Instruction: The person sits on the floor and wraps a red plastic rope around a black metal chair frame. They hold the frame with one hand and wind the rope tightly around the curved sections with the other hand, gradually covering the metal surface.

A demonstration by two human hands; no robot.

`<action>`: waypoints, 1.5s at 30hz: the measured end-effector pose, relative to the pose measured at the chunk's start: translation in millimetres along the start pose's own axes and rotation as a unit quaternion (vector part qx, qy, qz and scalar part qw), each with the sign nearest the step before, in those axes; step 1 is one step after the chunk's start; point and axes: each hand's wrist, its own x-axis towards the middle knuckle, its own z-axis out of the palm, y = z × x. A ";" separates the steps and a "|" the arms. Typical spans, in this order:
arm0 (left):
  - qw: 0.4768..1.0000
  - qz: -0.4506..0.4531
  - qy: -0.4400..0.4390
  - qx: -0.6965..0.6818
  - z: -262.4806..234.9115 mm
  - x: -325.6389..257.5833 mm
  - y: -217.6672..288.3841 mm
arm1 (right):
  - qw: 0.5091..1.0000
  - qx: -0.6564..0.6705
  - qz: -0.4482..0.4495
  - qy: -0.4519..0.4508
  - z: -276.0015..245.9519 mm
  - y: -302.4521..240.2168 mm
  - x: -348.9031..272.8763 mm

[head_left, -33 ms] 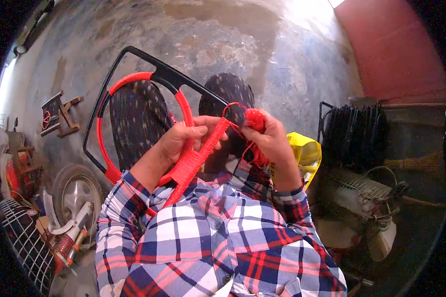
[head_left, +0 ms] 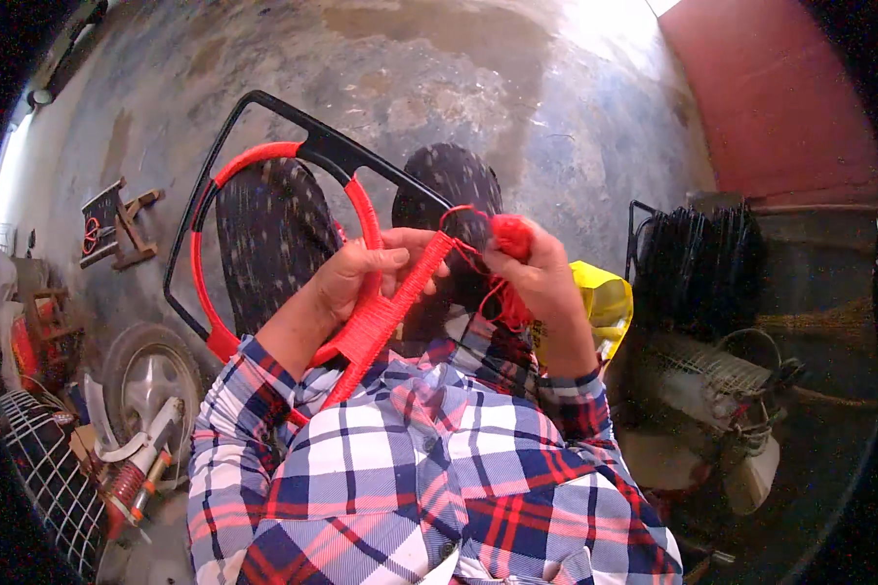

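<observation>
Nothing has moved: left hand (head_left: 361, 278) still grips the upright-slanting frame (head_left: 263, 156), right hand (head_left: 532, 268) pinching cord (head_left: 509, 234).

Just one pkg here: a bright yellow plastic bag (head_left: 603, 302), soft and crumpled, on the floor just by my right wrist, partly hidden behind my arm. It sits next to a black wire rack (head_left: 698, 258). No labels, signs or screens that I can see.
</observation>
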 end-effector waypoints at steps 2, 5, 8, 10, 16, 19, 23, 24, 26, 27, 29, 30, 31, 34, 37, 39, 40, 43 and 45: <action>1.000 0.000 -0.002 -0.001 1.5 -1.8 0.6 | 0.996 0.087 0.024 -0.014 -23.7 2.2 -7.7; 1.000 0.005 0.013 0.005 -3.3 0.1 -4.0 | 0.968 0.236 0.040 0.073 -45.6 -9.9 -28.5; 1.000 0.000 0.006 0.007 0.1 -0.1 -2.3 | 0.921 0.384 -0.055 0.028 -71.2 -18.0 -40.7; 1.000 0.004 0.008 0.012 -1.8 0.0 -2.7 | 0.912 0.399 -0.091 0.024 -80.3 -14.2 -44.6; 1.000 -0.009 0.010 0.000 2.1 -0.9 -0.7 | 0.939 0.322 -0.010 0.119 -78.1 -1.2 -41.8; 1.000 -0.006 -0.009 -0.012 -4.2 1.0 -3.3 | 0.963 0.244 0.031 0.109 -50.6 -9.2 -30.6; 0.999 -0.007 -0.026 -0.018 -7.7 3.1 -3.9 | 0.987 0.153 0.014 0.046 3.3 -22.0 -14.3; 1.000 -0.006 -0.019 -0.011 -7.9 3.1 -3.8 | 0.997 0.077 -0.003 0.025 8.0 -18.4 -9.4; 1.000 -0.005 -0.004 0.003 -8.0 2.7 -3.3 | 0.996 -0.078 -0.036 -0.018 13.5 -7.1 -2.4; 1.000 -0.007 -0.004 0.005 -7.6 2.7 -2.7 | 0.996 -0.088 -0.022 -0.012 13.1 -13.8 -2.4; 1.000 -0.011 -0.005 0.011 -5.2 2.0 -0.6 | 1.000 0.019 0.024 0.002 9.2 -18.8 -4.6; 1.000 -0.007 -0.001 0.008 -2.8 1.3 -0.4 | 0.996 0.071 0.047 0.008 5.7 -19.6 -6.6; 1.000 -0.004 0.002 0.006 0.1 0.3 -0.1 | 0.994 0.098 0.045 0.003 1.6 -19.6 -8.6; 1.000 0.002 0.005 0.007 0.4 0.4 -1.2 | 0.981 0.187 0.046 -0.011 -9.8 -19.8 -16.4; 1.000 0.000 0.006 0.008 2.8 1.2 -0.6 | 0.953 0.294 0.070 -0.015 -13.4 -22.7 -27.5; 1.000 0.002 0.008 0.011 4.0 1.8 -0.7 | 0.927 0.362 0.093 -0.007 -13.9 -25.7 -32.2; 1.000 0.004 0.009 0.014 4.0 2.0 -1.1 | 0.923 0.374 0.089 -0.014 -14.3 -26.1 -33.0; 1.000 0.009 0.009 0.018 0.1 2.8 -3.6 | 0.904 0.418 0.088 -0.025 -13.2 -28.7 -35.7; 1.000 0.007 0.009 0.015 -0.4 2.8 -4.0 | 0.883 0.456 0.105 -0.020 -8.3 -35.5 -38.4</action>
